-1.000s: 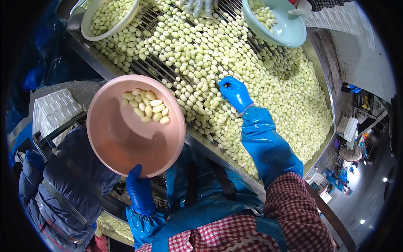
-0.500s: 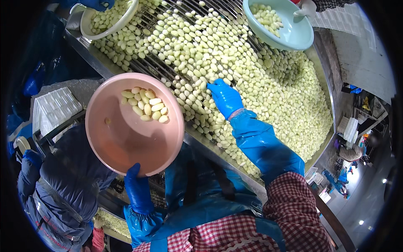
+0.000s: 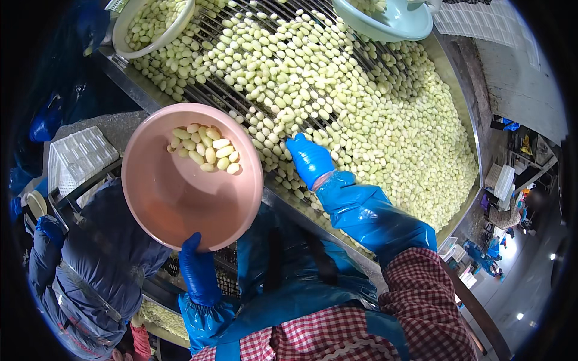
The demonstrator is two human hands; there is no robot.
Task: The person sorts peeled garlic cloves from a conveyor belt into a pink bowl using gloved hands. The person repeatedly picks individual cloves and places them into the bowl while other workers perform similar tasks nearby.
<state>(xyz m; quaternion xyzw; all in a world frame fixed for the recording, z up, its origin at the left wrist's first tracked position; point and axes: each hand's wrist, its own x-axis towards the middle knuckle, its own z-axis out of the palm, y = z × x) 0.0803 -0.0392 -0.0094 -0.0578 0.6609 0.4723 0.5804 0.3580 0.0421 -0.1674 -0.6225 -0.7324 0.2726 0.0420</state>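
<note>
The left hand (image 3: 194, 265), in a blue glove, grips the near rim of a pink bowl (image 3: 180, 198) from below, fingers curled under and thumb over the edge, so the bowl sits tilted up toward the head camera and just beside the near edge of the metal sorting table (image 3: 463, 120); held there, its mouth is close to the pile and the short hop from table to bowl stays small. A small cluster of peeled garlic cloves (image 3: 208, 150) lies at the far side of the bowl, resting against the wall nearest the table, which is the side they would be dropped in from. The right hand (image 3: 308, 159), also in a blue glove with a long blue sleeve, reaches over the table's near edge and lies on the heap of cloves (image 3: 361, 114), fingers drawn together and pointing far-left; whether they pinch a clove I cannot tell, since the fingertips are sunk among the cloves. The heap spreads over a slatted grid, likely so scraps fall through. A white bowl (image 3: 135, 27) at the far left and a pale green bowl (image 3: 403, 27) at the far right also hold cloves. At the near left stands another person in a dark padded jacket (image 3: 90, 265).
</note>
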